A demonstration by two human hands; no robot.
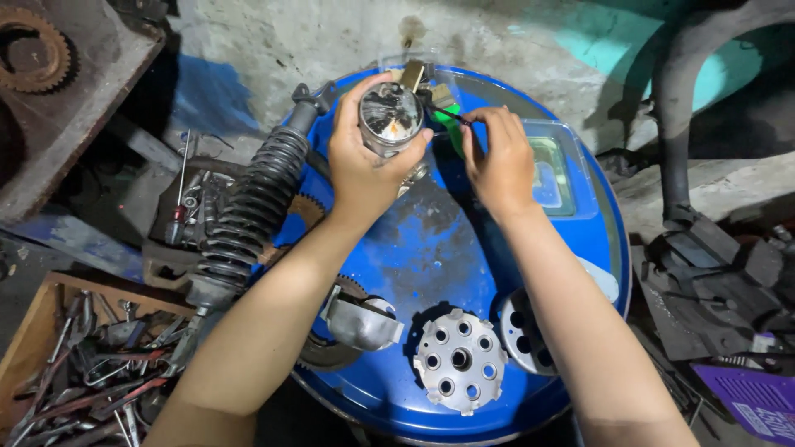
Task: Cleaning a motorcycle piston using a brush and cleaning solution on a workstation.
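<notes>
Blue steel drum lid [431, 248] serves as work surface, grimy concrete wall behind.

L hand [364, 161]: arm extended fwd, fingers wrapped round a scorched grey metal piston [391, 116], crown facing up, held above lid's far edge.

R hand [497, 161]: wrist bent inward, thumb + forefinger pinching a thin black pick tool [447, 114], tip at piston's right side.

Nr lid's front edge: silver drilled clutch plate [460, 360], second round plate [522, 331] beside it.

Black coil shock absorber [248, 207] leans off lid's left.

Clear plastic box [551, 170] by R hand, contents unclear. Wooden crate [37, 331] lower left, full of wrenches + pliers [99, 364].
</notes>
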